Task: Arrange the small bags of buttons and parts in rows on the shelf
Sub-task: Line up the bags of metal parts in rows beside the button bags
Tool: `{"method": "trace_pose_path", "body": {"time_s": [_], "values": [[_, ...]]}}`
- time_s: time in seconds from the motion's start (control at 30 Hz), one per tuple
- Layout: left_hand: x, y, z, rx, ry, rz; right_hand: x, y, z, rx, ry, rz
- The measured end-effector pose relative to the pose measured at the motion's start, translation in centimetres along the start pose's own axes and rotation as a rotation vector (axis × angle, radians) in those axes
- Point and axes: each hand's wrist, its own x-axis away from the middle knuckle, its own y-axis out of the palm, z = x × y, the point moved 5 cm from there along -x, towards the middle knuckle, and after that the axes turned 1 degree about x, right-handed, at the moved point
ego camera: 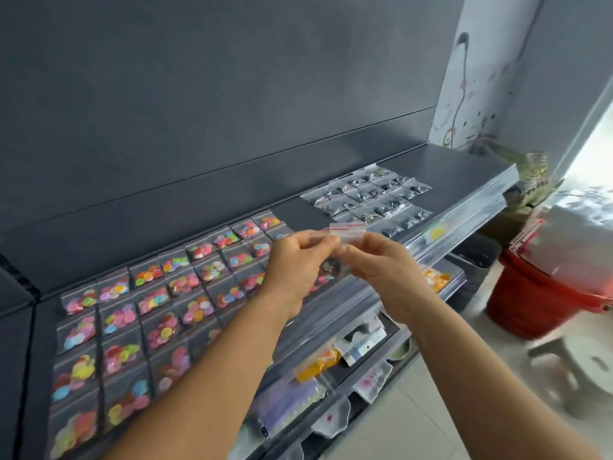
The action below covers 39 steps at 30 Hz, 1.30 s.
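Over the front of the dark grey shelf (pixel 464 167), my left hand (pixel 295 263) and my right hand (pixel 381 260) together pinch a small clear zip bag (pixel 346 231) with a red seal line; metal bits show low in the bag between my hands. Rows of clear bags of coloured buttons (pixel 156 307) cover the shelf's left and middle. Further right lie rows of bags with dark metal parts (pixel 371 194). My forearms hide some of the button bags.
The shelf's right end is bare grey surface. Lower shelves (pixel 358 346) hold packets in orange, white and purple. On the floor at the right are a red bucket (pixel 537 300) with plastic over it and a white stool (pixel 577 363).
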Motion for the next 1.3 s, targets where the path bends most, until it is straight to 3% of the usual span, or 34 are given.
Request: {"method": "trace_pose_path", "body": {"time_s": [0.3,0.43,0.7,1.07,1.3], "values": [[-2.3,13.3,-0.6,0.088,-0.053,-0.229,-0.9,-13.6,0.2,-0.026,0.025,0.299],[-4.0,16.9,-0.9,0.007,-0.05,-0.343,-1.6,-17.8,0.1,-0.053,0.001,0.442],[-9.9,23.6,-1.9,-0.035,-0.02,-0.432,-5.3,-25.1,1.0,-0.053,-0.016,0.558],[-21.6,32.3,-1.3,0.063,-0.025,-0.378,-15.7,-33.2,1.4,-0.051,0.076,0.518],[-25.8,33.1,-1.1,-0.091,0.102,-0.332,-21.0,-34.6,1.4,0.04,0.093,0.414]]}}
